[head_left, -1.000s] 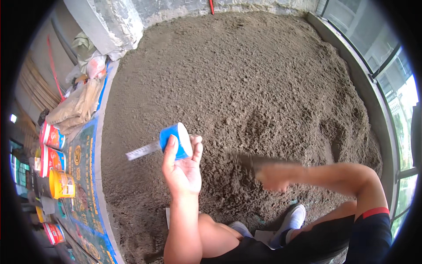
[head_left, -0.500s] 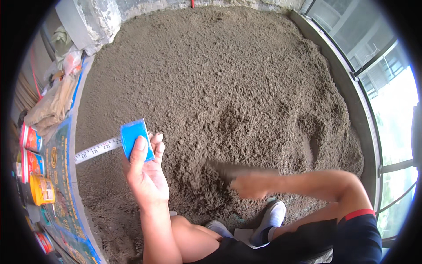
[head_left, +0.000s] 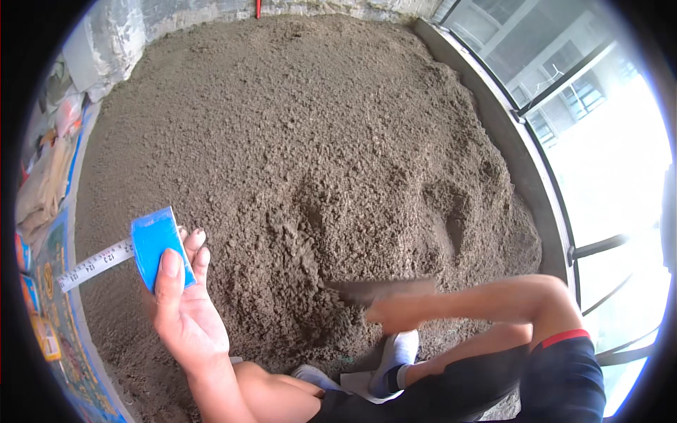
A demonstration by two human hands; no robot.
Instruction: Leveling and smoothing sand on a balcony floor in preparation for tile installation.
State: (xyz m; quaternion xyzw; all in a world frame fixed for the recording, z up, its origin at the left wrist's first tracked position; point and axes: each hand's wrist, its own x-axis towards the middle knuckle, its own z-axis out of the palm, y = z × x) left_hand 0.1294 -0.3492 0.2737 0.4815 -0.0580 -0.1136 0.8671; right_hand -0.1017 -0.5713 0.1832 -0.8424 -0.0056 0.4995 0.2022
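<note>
In my left hand (head_left: 189, 310) is a blue tape measure (head_left: 159, 247), gripped between thumb and fingers, raised above the mortar. Its white blade (head_left: 95, 266) sticks out to the left, the free end over the bed's left edge. My right hand (head_left: 398, 311), smeared by motion, is closed round a trowel, its handle hidden. The trowel's flat, dirty blade (head_left: 381, 287) points left, low over loose grey-brown mortar (head_left: 282, 141). Beside it the mortar is dug into a rough hollow (head_left: 303, 261).
My shoes (head_left: 396, 356) stand at the mortar's near edge. A printed sheet (head_left: 63, 296) borders it on the left, with a yellow tub (head_left: 46, 338) beyond. Along the right run a low ledge (head_left: 518, 148) and window frames (head_left: 557, 92). A rough wall (head_left: 169, 17) closes the back.
The view has swung right, so the scene sits farther left. Against the mortar, the trowel has shifted right. My left hand keeps its grip on the tape measure.
</note>
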